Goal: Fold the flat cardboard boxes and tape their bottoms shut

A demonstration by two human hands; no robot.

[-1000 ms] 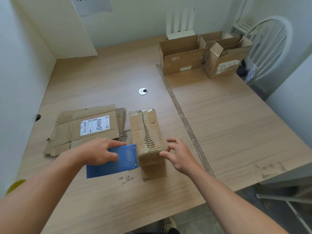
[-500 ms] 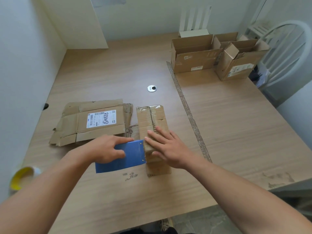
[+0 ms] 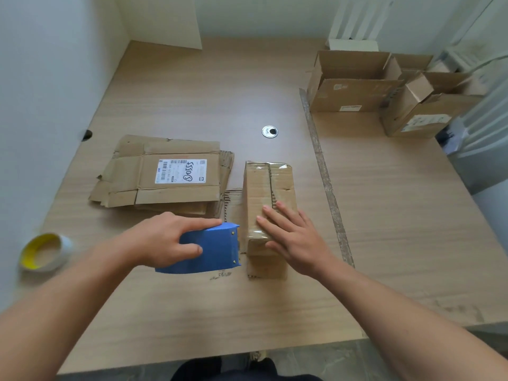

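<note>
A small folded cardboard box (image 3: 268,188) stands upside down near the table's front, clear tape running along its bottom seam. My right hand (image 3: 292,237) lies flat on the near end of that taped seam, fingers straight. My left hand (image 3: 165,240) grips a blue tape dispenser (image 3: 214,250), held just left of the box's near end. A stack of flat cardboard boxes (image 3: 165,174), the top one with a white label, lies to the left of the folded box.
A roll of tape with a yellow core (image 3: 45,251) sits at the table's left edge. Three open folded boxes (image 3: 354,83) stand at the back right. A strip of worn tape (image 3: 324,177) runs across the wooden table (image 3: 398,215). A chair stands beyond the far right corner.
My right hand came from beside the box onto its top and now presses flat on the taped seam. My left hand keeps the dispenser at the box's near end. The camera tilted down.
</note>
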